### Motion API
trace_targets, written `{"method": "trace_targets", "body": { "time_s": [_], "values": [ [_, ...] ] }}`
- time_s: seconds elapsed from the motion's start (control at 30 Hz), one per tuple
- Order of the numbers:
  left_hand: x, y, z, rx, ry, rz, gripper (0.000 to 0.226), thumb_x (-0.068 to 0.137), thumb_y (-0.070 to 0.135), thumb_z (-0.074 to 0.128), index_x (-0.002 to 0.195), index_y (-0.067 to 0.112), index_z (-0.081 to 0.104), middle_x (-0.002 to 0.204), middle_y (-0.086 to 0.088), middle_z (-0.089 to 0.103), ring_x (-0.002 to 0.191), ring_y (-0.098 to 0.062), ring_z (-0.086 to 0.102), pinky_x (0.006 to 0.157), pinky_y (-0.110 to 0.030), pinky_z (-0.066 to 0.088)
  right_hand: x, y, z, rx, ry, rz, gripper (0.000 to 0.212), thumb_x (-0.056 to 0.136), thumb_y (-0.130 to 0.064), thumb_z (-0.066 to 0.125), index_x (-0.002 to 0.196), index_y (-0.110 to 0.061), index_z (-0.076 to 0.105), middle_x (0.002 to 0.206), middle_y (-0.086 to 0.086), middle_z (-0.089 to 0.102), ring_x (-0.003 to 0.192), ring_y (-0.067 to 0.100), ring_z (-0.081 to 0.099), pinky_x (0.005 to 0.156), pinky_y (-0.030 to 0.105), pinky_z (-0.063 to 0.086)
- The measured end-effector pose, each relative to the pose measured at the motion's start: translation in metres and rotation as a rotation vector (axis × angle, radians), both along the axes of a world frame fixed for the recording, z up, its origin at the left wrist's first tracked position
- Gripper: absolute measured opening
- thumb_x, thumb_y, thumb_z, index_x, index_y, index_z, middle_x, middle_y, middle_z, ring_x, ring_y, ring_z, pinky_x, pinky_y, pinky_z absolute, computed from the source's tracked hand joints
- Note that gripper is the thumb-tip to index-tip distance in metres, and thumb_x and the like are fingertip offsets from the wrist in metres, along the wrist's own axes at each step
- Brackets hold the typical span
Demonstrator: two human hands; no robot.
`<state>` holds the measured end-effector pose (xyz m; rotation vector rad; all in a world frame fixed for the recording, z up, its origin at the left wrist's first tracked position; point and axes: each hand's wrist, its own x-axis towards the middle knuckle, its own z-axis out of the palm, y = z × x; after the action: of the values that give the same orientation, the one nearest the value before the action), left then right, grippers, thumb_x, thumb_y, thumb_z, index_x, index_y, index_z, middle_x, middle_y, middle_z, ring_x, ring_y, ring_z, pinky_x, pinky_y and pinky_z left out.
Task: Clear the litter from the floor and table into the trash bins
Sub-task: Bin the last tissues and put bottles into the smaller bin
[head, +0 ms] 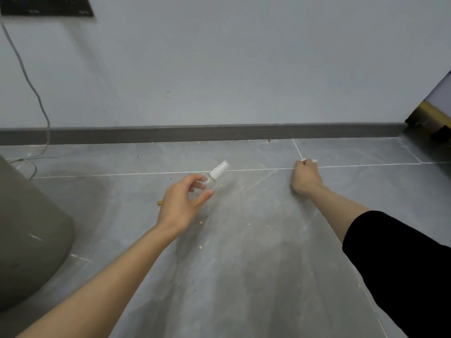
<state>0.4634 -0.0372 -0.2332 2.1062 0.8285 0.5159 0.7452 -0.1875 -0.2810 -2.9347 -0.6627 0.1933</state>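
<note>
A small clear spray bottle with a white cap lies on the grey tiled floor. My left hand hovers over its clear end, fingers and thumb curled apart around it; I cannot tell if they touch it. My right hand is closed low at the floor on a small white scrap that pokes out past the knuckles. A small orange-brown bit lies left of my left hand. Pale crumbs are scattered across the tiles.
A grey rounded base stands at the left. A grey cable hangs down the wall to the floor. A dark skirting board runs along the wall, with crumbs at its foot. A yellow and black object sits far right.
</note>
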Motion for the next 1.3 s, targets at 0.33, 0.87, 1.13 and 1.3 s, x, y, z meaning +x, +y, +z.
{"method": "trace_targets", "body": {
  "time_s": [0.33, 0.87, 1.13, 1.3],
  "values": [
    [-0.027, -0.013, 0.036, 0.009, 0.024, -0.002, 0.023, 0.082, 0.032, 0.071, 0.101, 0.031, 0.060, 0.095, 0.013, 0.066, 0.093, -0.010, 0.056, 0.077, -0.022, 0.039, -0.055, -0.015, 0.006, -0.036, -0.033, 0.216, 0.034, 0.088, 0.006, 0.047, 0.121, 0.002, 0.050, 0.124, 0.022, 0.051, 0.119, 0.037, 0.048, 0.097, 0.035, 0.042],
    [-0.170, -0.037, 0.204, 0.114, -0.082, 0.085, 0.027, 0.089, 0.026, 0.062, 0.105, 0.025, 0.040, 0.110, 0.005, 0.063, 0.098, -0.013, 0.057, 0.076, -0.026, 0.037, -0.257, 0.020, 0.201, 0.958, 0.791, 0.134, 0.014, 0.090, -0.004, 0.060, 0.101, -0.011, 0.056, 0.092, 0.007, 0.060, 0.066, 0.010, 0.055, 0.063, 0.022, 0.045],
    [-0.299, -0.042, 0.265, 0.166, -0.097, 0.128, 0.025, 0.092, 0.026, 0.057, 0.110, 0.029, 0.041, 0.114, 0.010, 0.058, 0.101, -0.004, 0.056, 0.076, -0.010, 0.040, -0.374, 0.056, 0.290, 0.889, 0.874, 0.316, 0.015, 0.086, -0.005, 0.064, 0.098, -0.014, 0.060, 0.079, -0.001, 0.060, 0.063, 0.010, 0.053, 0.060, 0.020, 0.045],
    [-0.381, -0.036, 0.274, 0.120, -0.106, 0.206, 0.023, 0.092, 0.027, 0.057, 0.111, 0.025, 0.043, 0.110, 0.007, 0.061, 0.096, -0.014, 0.060, 0.089, -0.031, 0.046, -0.443, 0.105, 0.310, 0.844, 0.913, 0.347, 0.014, 0.084, -0.005, 0.065, 0.085, -0.018, 0.059, 0.076, 0.000, 0.061, 0.058, 0.010, 0.057, 0.056, 0.020, 0.045]
  ]
}}
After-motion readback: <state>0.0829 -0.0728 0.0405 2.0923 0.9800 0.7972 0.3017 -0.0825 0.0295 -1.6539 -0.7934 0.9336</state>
